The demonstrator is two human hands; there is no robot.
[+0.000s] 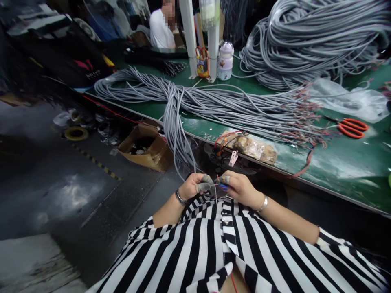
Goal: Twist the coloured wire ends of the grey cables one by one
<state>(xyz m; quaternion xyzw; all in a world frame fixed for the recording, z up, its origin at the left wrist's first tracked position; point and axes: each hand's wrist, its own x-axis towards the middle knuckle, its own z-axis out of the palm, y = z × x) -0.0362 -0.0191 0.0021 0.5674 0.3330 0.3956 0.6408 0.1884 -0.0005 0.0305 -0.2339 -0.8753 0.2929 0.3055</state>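
Observation:
Both hands meet close to my body, just off the bench's front edge. Grey coverings wrap some of the fingertips. My left hand [197,185] pinches the end of a grey cable, whose strands hang down to it from the bundle of grey cables [179,130]. Thin coloured wires [222,187], blue and red among them, stick out between the hands, and my right hand [242,189] has its fingers closed on them. A thin white strand [216,195] dangles below. The exact grip points are too small to make out.
On the green bench [342,162] lie orange-handled scissors [352,127], a clear plastic bag [348,99] and a large cable coil [305,44]. A taped wooden block [253,148] sits at the front edge. An open cardboard box [146,148] stands below; another person [161,28] is behind.

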